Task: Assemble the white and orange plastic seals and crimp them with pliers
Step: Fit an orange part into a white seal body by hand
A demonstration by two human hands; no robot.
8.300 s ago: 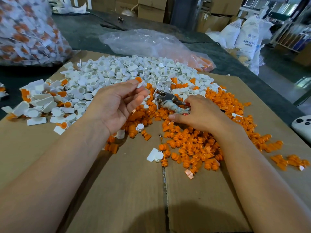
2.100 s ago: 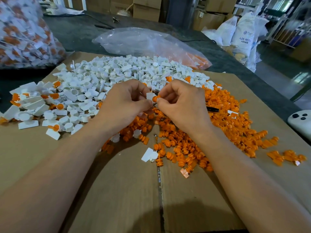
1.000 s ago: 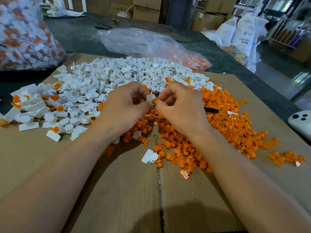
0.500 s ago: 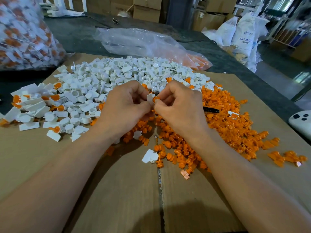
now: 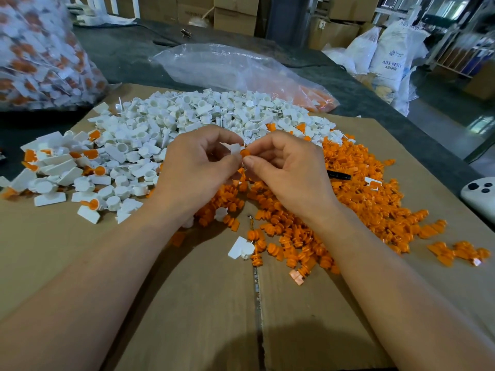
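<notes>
The white seal [image 5: 235, 149] and the orange insert [image 5: 244, 153] touch at frame centre, above the orange pile [image 5: 361, 196]. The left hand [image 5: 198, 170] pinches the white piece with curled fingers, and the right hand [image 5: 286, 170] pinches the orange one. I see almost no shift over the last two seconds, so I judge the insert is still being seated. The pliers [image 5: 338, 175], gripped eight seconds ago, now lie right of that hand with only a dark handle showing. Crimping comes next.
</notes>
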